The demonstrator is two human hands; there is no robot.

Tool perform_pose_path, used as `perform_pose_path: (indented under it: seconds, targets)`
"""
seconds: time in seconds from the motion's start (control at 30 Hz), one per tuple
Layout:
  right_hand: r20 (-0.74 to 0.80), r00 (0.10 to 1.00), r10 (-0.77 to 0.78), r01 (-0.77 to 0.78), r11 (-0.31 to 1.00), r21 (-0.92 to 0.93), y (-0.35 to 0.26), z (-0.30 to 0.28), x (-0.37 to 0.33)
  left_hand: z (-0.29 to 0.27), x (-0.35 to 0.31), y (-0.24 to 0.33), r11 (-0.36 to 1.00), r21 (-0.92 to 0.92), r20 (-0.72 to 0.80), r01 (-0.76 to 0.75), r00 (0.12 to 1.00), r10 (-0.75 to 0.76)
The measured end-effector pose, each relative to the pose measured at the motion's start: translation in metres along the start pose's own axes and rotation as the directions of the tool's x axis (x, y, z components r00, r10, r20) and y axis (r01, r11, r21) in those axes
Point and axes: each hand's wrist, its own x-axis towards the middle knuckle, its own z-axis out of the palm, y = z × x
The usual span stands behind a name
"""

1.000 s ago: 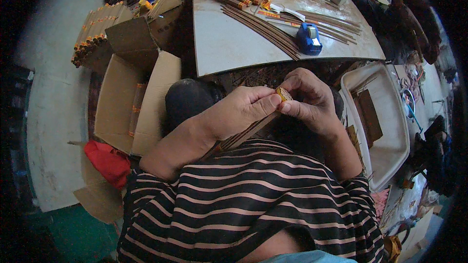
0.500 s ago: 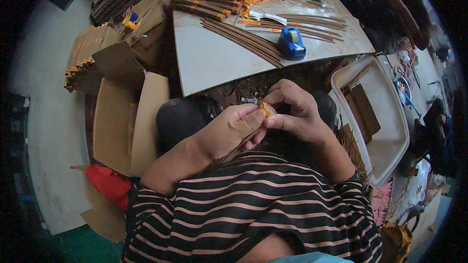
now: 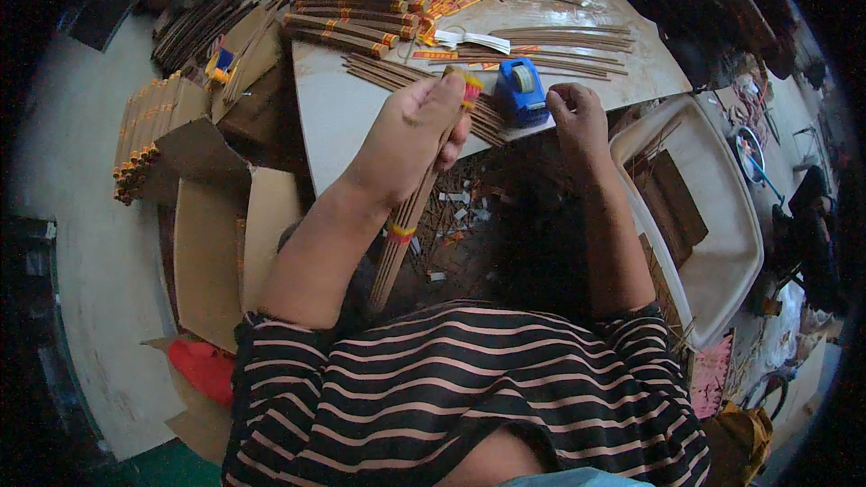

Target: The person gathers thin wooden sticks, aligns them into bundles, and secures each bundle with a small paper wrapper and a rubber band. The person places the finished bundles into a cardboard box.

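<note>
A bundle of thin brown incense sticks (image 3: 408, 212) slants up from near my shirt, with a yellow and red band at its top end and another lower down. My left hand (image 3: 408, 140) is wrapped round its upper part, over the table's near edge. Just right of the blue tape dispenser (image 3: 528, 109), my right hand (image 3: 582, 122) has its fingers curled and thumb and forefinger together. Whatever lies between those fingertips, if anything, is too small to make out. Loose incense sticks (image 3: 370, 73) lie on the table left of the dispenser, partly behind my left hand.
Banded incense bundles (image 3: 347, 2) are stacked at the back of the white table (image 3: 317, 113). Paper strips (image 3: 474, 40) and more sticks lie nearby. An open cardboard box (image 3: 207, 243) stands at left, a white plastic tub (image 3: 735, 261) at right. Scraps litter the floor (image 3: 460, 257).
Both hands were together over my lap at the bundle's end. They have parted and moved forward: the left carries the bundle to the table edge, the right is beside the tape dispenser.
</note>
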Motion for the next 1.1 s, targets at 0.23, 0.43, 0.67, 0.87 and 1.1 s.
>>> perform_pose_path:
  seconds: [0.23, 0.43, 0.67, 0.87, 1.1]
  targets:
    - [0.502, 0.753, 0.427, -0.514, 0.857, 0.042, 0.017, 0.012, 0.039, -0.013, 0.110, -0.036, 0.978, -0.185, 0.055, 0.096, 0.995, -0.087]
    - [0.585, 0.694, 0.419, -0.600, 0.786, 0.148, 0.045, 0.024, 0.040, -0.013, 0.185, -0.062, 0.958, -0.221, 0.172, 0.180, 0.975, -0.143]
    - [0.592, 0.679, 0.434, -0.685, 0.665, 0.298, 0.029, 0.018, 0.039, -0.020, 0.212, -0.088, 0.947, -0.232, 0.199, 0.221, 0.964, -0.177]
    - [0.498, 0.708, 0.501, -0.706, 0.521, 0.480, 0.020, 0.014, 0.029, -0.014, 0.212, -0.088, 0.985, -0.095, 0.153, 0.145, 0.980, -0.130]
    - [0.545, 0.632, 0.551, -0.767, 0.345, 0.540, 0.021, 0.007, -0.001, -0.009, 0.212, -0.087, 0.986, -0.052, 0.066, 0.159, 0.986, -0.156]
